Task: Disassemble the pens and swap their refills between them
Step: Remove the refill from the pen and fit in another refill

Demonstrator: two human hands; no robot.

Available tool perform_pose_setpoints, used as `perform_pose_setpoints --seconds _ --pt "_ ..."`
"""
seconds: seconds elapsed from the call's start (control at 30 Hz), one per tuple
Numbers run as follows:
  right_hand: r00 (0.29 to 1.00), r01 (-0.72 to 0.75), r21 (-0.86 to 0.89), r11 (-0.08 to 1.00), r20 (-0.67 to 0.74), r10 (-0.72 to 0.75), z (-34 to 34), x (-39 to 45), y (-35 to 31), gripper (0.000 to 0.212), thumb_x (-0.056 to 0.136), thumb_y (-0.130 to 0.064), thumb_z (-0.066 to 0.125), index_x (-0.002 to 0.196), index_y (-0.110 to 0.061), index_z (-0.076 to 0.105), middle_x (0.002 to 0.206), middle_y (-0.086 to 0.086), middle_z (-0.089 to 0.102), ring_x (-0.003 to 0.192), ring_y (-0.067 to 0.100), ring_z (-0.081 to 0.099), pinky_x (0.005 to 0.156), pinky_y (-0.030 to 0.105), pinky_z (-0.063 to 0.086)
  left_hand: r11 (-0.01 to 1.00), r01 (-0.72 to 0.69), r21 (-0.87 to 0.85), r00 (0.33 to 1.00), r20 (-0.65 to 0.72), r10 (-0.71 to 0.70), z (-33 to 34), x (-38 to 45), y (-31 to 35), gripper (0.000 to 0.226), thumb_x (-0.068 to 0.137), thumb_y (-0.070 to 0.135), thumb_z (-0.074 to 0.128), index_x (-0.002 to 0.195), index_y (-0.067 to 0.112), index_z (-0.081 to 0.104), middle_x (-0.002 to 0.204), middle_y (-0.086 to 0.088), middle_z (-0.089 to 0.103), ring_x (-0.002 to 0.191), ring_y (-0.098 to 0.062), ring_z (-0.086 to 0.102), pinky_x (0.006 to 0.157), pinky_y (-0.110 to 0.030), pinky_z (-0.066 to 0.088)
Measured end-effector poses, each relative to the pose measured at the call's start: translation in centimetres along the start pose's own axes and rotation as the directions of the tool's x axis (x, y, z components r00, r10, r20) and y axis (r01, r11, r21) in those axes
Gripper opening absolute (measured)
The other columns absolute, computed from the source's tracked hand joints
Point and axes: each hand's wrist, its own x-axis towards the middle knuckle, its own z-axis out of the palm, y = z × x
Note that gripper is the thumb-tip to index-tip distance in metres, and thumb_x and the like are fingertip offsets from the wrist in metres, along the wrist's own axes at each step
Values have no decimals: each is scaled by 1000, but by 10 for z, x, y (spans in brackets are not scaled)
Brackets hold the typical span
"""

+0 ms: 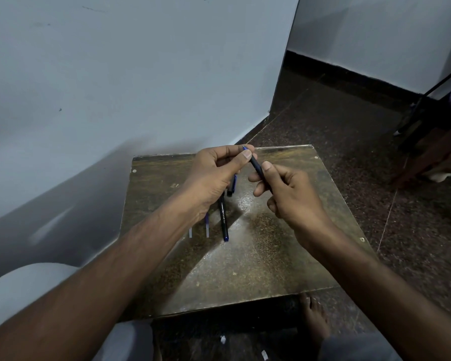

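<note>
Both hands hold one dark pen barrel (258, 170) above the far part of a worn brown tabletop (271, 256). My right hand (294, 196) grips the barrel's lower half. My left hand (216, 175) pinches its upper end, where a blue tip pokes out. On the table under my left hand lies a second black pen barrel (223, 217) with white lettering and a blue end. A dark blue cap (231, 186) rests just beyond it. Two thin pale refills (207, 227) lie left of that barrel, partly hidden by my left wrist.
A pale wall (115, 87) runs along the table's left and far side. Dark speckled floor (349, 126) spreads to the right, with a dark stand (427, 126) at the far right. A bare foot (314, 319) sits at the table's near edge.
</note>
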Motion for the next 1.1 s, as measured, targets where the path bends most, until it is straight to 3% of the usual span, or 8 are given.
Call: perform_pose_setpoints --seconds 0.2,0.33,0.4,0.5,0.7,0.9,1.03,1.1 --pt "1000 -1 -17 1000 17 2 -2 1 2 18 108 -35 66 105 -18 70 81 -2 79 54 6 59 51 19 46 1000 -11 27 999 -31 11 -1 0 1 14 103 23 76 114 22 85 78 29 79 72 24 65 64 2 46" --pt "998 -64 60 996 33 62 1 -1 0 36 114 -42 52 104 -18 77 78 -6 78 53 3 58 51 15 46 1000 1 31 1000 9 -2 1 -3 3 12 105 24 75 112 27 83 90 24 83 74 20 67 65 -1 47" --pt "999 -36 22 999 28 36 0 0 -1 31 109 -48 60 107 -21 75 83 -4 79 59 3 63 55 17 48 999 -3 36 1000 -9 3 0 -3 3 12 105 23 75 111 27 84 87 25 83 74 20 68 63 0 47" --pt "1000 9 -71 997 7 -8 0 1 0 15 103 -37 73 105 -22 72 85 -1 79 63 2 65 62 23 51 1000 7 20 1000 -17 -6 -1 -2 2 12 104 22 76 112 25 84 89 26 84 74 21 68 65 1 47" --pt "997 -15 -47 999 79 18 2 -1 2 25 113 -33 56 107 -21 77 77 -8 71 60 5 57 60 21 45 1000 19 -2 999 -28 -19 1 -3 4 9 103 22 77 108 24 84 86 25 83 72 21 68 63 1 47" --pt "996 50 -90 995 72 -43 6 -2 5 10 107 -27 68 106 -23 78 82 -2 79 64 9 66 65 29 51 996 74 -56 996 -53 -77 8 -10 1 23 97 40 81 109 23 89 112 5 86 72 0 58 61 -17 47" --pt "994 69 -90 994 85 -61 8 -4 9 17 110 -26 63 112 -26 79 83 1 83 59 8 66 59 24 51 995 64 -71 997 -27 -66 8 -11 2 18 102 33 76 108 21 87 108 8 87 80 4 69 70 -17 50" --pt "991 25 -8 1000 133 -24 7 -4 11 19 112 -24 60 116 -22 78 84 4 83 56 7 64 56 22 50 997 55 -59 998 -17 -56 6 -11 5 16 104 28 75 107 18 87 108 3 88 77 0 75 72 -24 53"
